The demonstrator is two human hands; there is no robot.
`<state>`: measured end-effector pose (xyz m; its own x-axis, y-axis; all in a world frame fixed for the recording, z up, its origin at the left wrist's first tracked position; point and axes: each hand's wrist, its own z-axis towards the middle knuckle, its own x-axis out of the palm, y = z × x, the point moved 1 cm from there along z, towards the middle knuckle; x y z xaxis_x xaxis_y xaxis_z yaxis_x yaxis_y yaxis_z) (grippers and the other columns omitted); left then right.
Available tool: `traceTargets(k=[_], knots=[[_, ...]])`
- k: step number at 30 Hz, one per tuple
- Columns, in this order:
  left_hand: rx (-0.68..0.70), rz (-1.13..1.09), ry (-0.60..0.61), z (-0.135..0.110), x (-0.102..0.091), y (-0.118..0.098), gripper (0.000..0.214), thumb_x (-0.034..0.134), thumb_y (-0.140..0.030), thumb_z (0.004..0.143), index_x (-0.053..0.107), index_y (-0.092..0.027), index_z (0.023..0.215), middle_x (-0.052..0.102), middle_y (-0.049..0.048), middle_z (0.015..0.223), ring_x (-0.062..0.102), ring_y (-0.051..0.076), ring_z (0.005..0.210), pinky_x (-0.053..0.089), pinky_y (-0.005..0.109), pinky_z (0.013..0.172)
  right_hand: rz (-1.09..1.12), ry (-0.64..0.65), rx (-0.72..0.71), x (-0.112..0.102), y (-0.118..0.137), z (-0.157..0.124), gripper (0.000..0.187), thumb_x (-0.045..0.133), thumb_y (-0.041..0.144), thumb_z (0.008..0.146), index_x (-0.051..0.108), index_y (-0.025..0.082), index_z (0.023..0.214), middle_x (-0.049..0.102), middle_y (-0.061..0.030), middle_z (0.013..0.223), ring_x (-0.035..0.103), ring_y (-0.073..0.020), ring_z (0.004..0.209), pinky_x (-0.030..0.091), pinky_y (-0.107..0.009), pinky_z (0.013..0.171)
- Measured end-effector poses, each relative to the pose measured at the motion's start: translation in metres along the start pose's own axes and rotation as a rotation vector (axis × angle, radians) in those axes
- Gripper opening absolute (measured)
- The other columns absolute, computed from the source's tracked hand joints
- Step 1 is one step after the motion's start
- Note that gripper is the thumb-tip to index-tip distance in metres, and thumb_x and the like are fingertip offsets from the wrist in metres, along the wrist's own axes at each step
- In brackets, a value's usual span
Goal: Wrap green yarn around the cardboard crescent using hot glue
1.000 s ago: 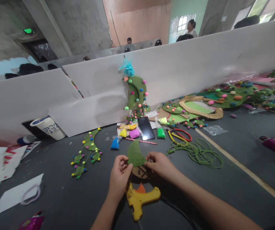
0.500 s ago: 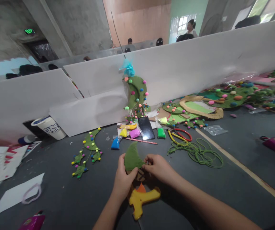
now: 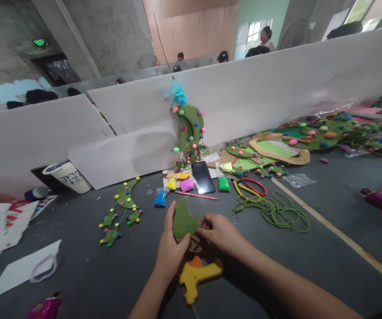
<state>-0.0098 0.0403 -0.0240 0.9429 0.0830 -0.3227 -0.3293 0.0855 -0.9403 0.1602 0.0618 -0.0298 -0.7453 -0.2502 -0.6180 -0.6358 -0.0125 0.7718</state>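
Note:
A green felt crescent piece (image 3: 182, 219) stands between my two hands above the dark table, with brown cardboard (image 3: 196, 243) showing under it. My left hand (image 3: 170, 248) cups its left side, the thumb raised along the edge. My right hand (image 3: 220, 231) pinches its right tip with closed fingers. A yellow glue gun (image 3: 196, 274) lies flat on the table just below both hands, its orange tip near my left wrist.
Behind the hands lie a black phone (image 3: 203, 177), small bags of coloured pom-poms (image 3: 187, 184), red and yellow scissors (image 3: 251, 187) and a green cord coil (image 3: 274, 212). Finished felt ornaments (image 3: 124, 206) lie left; a white partition (image 3: 260, 93) stands behind. Other people sit beyond it.
The felt piece has turned and shifted slightly left. My left hand has moved from pinching its lower edge to cupping its side, thumb raised. The right hand keeps its hold.

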Motion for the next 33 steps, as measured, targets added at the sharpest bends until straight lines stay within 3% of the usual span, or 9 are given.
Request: traceTargets(k=[5, 11, 17, 21, 25, 27, 29, 30, 33], knots=[[-0.054, 0.082, 0.158, 0.004, -0.001, 0.001, 0.033, 0.06, -0.014, 0.067, 0.073, -0.023, 0.096, 0.071, 0.0065, 0.103, 0.062, 0.025, 0.102, 0.041, 0.043, 0.099, -0.032, -0.018, -0.018, -0.003, 0.004, -0.004, 0.008, 0.057, 0.022, 0.073, 0.063, 0.019, 0.077, 0.06, 0.0005, 0.063, 0.049, -0.013, 0.057, 0.024, -0.023, 0.051], [-0.075, 0.064, 0.134, 0.005, 0.0, 0.003, 0.031, 0.061, -0.014, 0.064, 0.073, -0.02, 0.092, 0.073, 0.0075, 0.1, 0.064, 0.025, 0.097, 0.045, 0.04, 0.093, -0.036, -0.031, -0.041, -0.002, 0.006, -0.005, 0.009, 0.058, 0.022, 0.073, 0.064, 0.019, 0.078, 0.059, 0.0007, 0.062, 0.047, -0.0129, 0.056, 0.024, -0.023, 0.051], [-0.059, 0.084, 0.019, 0.007, -0.009, 0.001, 0.031, 0.062, -0.018, 0.066, 0.073, -0.021, 0.095, 0.072, 0.0075, 0.101, 0.064, 0.025, 0.097, 0.046, 0.038, 0.091, 0.001, -0.019, -0.126, -0.004, 0.008, -0.004, 0.016, 0.057, 0.022, 0.077, 0.062, 0.019, 0.092, 0.059, 0.003, 0.064, 0.052, -0.0127, 0.059, 0.03, -0.021, 0.053], [-0.044, 0.137, -0.111, 0.014, -0.022, 0.006, 0.032, 0.063, -0.022, 0.068, 0.072, -0.021, 0.098, 0.071, 0.0081, 0.103, 0.064, 0.025, 0.097, 0.046, 0.039, 0.092, -0.018, -0.045, -0.177, -0.011, 0.002, 0.0, 0.012, 0.05, 0.018, 0.082, 0.06, 0.019, 0.089, 0.059, 0.0022, 0.067, 0.054, -0.0139, 0.062, 0.037, -0.022, 0.059], [-0.038, 0.167, -0.179, 0.019, -0.029, 0.01, 0.031, 0.064, -0.024, 0.068, 0.071, -0.021, 0.098, 0.07, 0.0082, 0.105, 0.062, 0.026, 0.1, 0.044, 0.039, 0.094, -0.108, -0.143, -0.293, -0.018, 0.003, -0.005, 0.019, 0.049, 0.012, 0.081, 0.061, 0.017, 0.095, 0.061, -0.0094, 0.102, 0.052, -0.023, 0.1, 0.038, -0.033, 0.085], [-0.035, 0.18, -0.198, 0.02, -0.031, 0.01, 0.031, 0.064, -0.024, 0.068, 0.071, -0.021, 0.098, 0.07, 0.0082, 0.106, 0.062, 0.026, 0.102, 0.043, 0.039, 0.095, -0.173, -0.071, -0.467, -0.014, 0.01, -0.014, 0.023, 0.053, 0.013, 0.078, 0.061, 0.018, 0.099, 0.059, -0.01, 0.109, 0.049, -0.0238, 0.105, 0.037, -0.034, 0.089], [-0.034, 0.193, -0.215, 0.022, -0.033, 0.011, 0.031, 0.063, -0.025, 0.069, 0.071, -0.021, 0.099, 0.07, 0.0083, 0.106, 0.061, 0.026, 0.103, 0.043, 0.04, 0.095, -0.22, 0.168, -0.609, -0.005, 0.017, -0.025, 0.018, 0.059, 0.021, 0.076, 0.062, 0.019, 0.094, 0.061, -0.0064, 0.1, 0.053, -0.0211, 0.093, 0.042, -0.029, 0.079], [-0.034, 0.199, -0.222, 0.022, -0.034, 0.012, 0.031, 0.062, -0.025, 0.07, 0.07, -0.021, 0.1, 0.069, 0.0084, 0.106, 0.061, 0.026, 0.103, 0.043, 0.04, 0.095, -0.266, 0.259, -0.64, 0.001, 0.02, -0.031, 0.018, 0.063, 0.027, 0.074, 0.062, 0.019, 0.09, 0.061, -0.0059, 0.097, 0.053, -0.0209, 0.087, 0.042, -0.029, 0.074], [-0.036, 0.214, -0.241, 0.024, -0.037, 0.015, 0.032, 0.061, -0.025, 0.071, 0.069, -0.02, 0.101, 0.069, 0.0084, 0.107, 0.06, 0.026, 0.103, 0.042, 0.041, 0.096, -0.413, 0.309, -0.66, 0.014, 0.024, -0.042, 0.023, 0.063, 0.028, 0.071, 0.062, 0.015, 0.09, 0.06, -0.0085, 0.095, 0.053, -0.0235, 0.086, 0.042, -0.032, 0.073]])
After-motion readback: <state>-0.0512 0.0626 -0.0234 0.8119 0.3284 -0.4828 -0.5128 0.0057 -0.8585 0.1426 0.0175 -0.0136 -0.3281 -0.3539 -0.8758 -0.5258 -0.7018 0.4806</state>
